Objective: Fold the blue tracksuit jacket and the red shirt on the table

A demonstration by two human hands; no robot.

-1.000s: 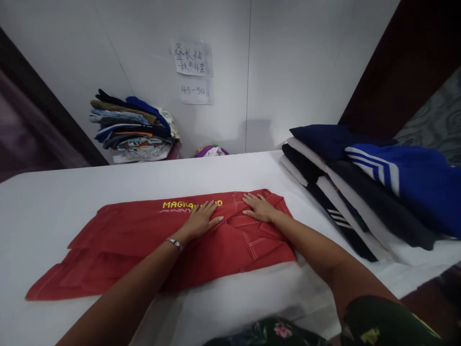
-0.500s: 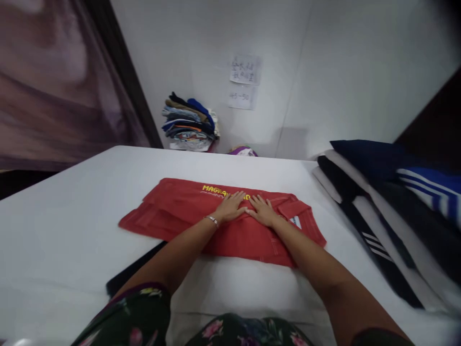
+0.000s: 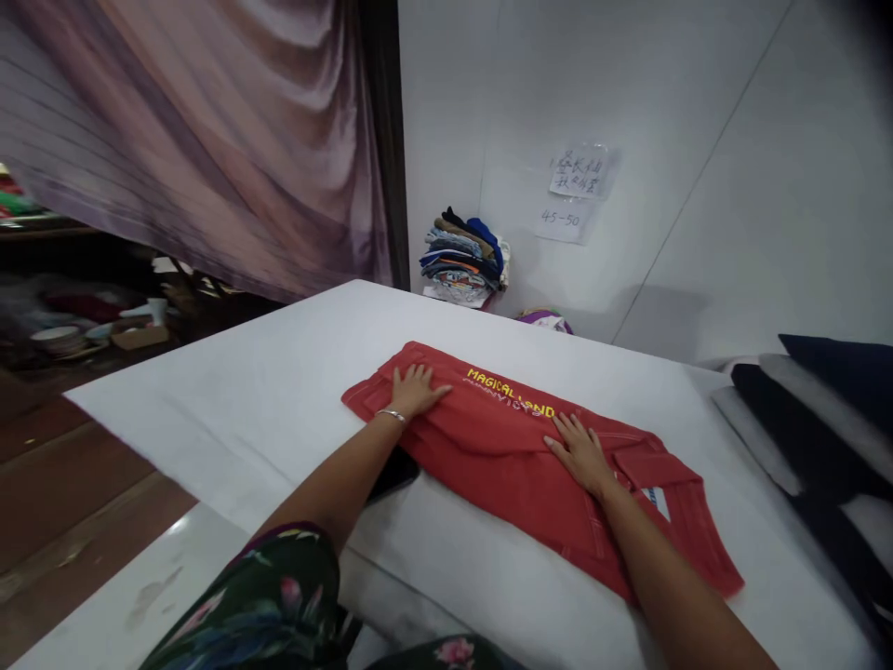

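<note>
A red shirt [image 3: 488, 465] with a collar and yellow lettering lies folded lengthwise on the white table [image 3: 279, 372]. Spread flat on its left part is my left hand [image 3: 413, 391], a bracelet at the wrist. My right hand [image 3: 580, 454] rests with fingers apart on the cloth just below the end of the lettering, near the collar. Both palms press on the fabric without gripping it. Partly hidden under my left forearm and the shirt's edge is a dark flat object [image 3: 396, 473]; I cannot make out what it is.
Dark and grey folded garments [image 3: 823, 437] are piled at the right. Behind the table's far edge stands a stack of folded clothes [image 3: 461, 256]. Handwritten paper notes [image 3: 576, 177] hang on the wall. A pinkish curtain [image 3: 279, 140] drapes at the left, above dishes and a small box [image 3: 139, 332].
My hands have moved apart: the left slid to the shirt's left part, the right stayed toward the collar. More lettering shows. The view has turned left.
</note>
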